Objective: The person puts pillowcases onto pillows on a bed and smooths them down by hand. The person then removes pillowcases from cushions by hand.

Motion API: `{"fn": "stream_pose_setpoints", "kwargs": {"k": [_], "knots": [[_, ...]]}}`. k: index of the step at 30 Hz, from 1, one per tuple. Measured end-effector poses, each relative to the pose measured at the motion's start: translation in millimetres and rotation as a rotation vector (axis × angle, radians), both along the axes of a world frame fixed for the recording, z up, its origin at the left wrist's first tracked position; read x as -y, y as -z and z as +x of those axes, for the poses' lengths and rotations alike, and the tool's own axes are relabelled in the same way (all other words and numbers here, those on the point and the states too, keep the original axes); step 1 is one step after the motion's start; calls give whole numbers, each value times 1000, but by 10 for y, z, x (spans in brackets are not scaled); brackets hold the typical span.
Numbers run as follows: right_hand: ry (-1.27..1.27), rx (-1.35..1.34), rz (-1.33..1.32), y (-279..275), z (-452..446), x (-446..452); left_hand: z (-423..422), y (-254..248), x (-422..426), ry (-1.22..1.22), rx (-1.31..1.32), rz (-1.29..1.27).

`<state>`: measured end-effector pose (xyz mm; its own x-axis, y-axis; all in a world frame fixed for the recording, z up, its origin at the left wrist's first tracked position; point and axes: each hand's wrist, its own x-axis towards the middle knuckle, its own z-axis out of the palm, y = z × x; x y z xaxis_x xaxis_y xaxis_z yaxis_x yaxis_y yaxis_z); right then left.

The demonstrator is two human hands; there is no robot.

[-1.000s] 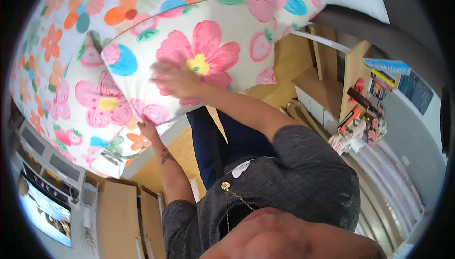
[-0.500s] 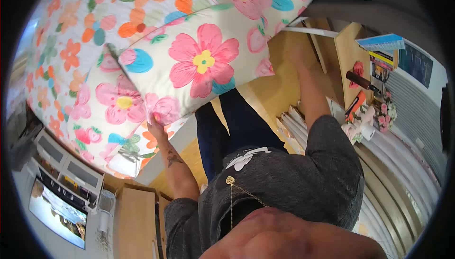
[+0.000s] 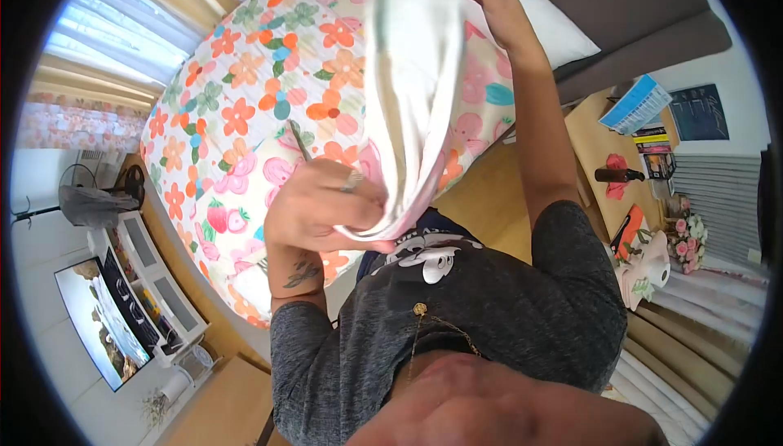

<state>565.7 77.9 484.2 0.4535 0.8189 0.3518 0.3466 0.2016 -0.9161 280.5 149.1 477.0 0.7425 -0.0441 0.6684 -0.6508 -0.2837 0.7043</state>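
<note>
Left hand (image 3: 328, 205) is curled firmly around the lower edge of a white cloth (image 3: 416, 79), pinching it just above the near edge of the bed (image 3: 236, 120). Right hand (image 3: 499, 6) is at the top of the view, fingers partly extended and cut off by the frame, so whether it grips the cloth I cannot tell. Half a second ago that hand was out to the right, above the floor, and the cloth lay along the bed's near edge with its big pink flower facing up. Now the cloth stands lifted in a tall, blurred fold between the hands, its white side showing and the big flower out of sight. The strawberry-printed fabric (image 3: 220, 218) remains left of the left hand. A white pillow (image 3: 555, 26) rests at the bed's right edge, against the dark headboard (image 3: 644, 6). Curtains (image 3: 134, 59) have come into view beyond the bed's far left corner.
</note>
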Motion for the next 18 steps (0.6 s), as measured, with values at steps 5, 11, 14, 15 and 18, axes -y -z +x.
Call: {"fn": "stream_pose_setpoints", "kwargs": {"k": [5,11,14,15,18], "knots": [[155,-369,-105,670,178,170,-514,197,-14,-485,-191,-169],[271,-203,-145,1867,-311,584,-1169,978,-158,-1032,-500,-323],[324,-60,-88,1669,-490,736,-1531,980,-46,-1163,-552,-406],[309,-67,-55,1588,-517,734,-1611,1019,-66,-1175,-491,-450],[279,-21,0,1537,-538,809,-1745,1043,-32,-1156,-401,-543]]}}
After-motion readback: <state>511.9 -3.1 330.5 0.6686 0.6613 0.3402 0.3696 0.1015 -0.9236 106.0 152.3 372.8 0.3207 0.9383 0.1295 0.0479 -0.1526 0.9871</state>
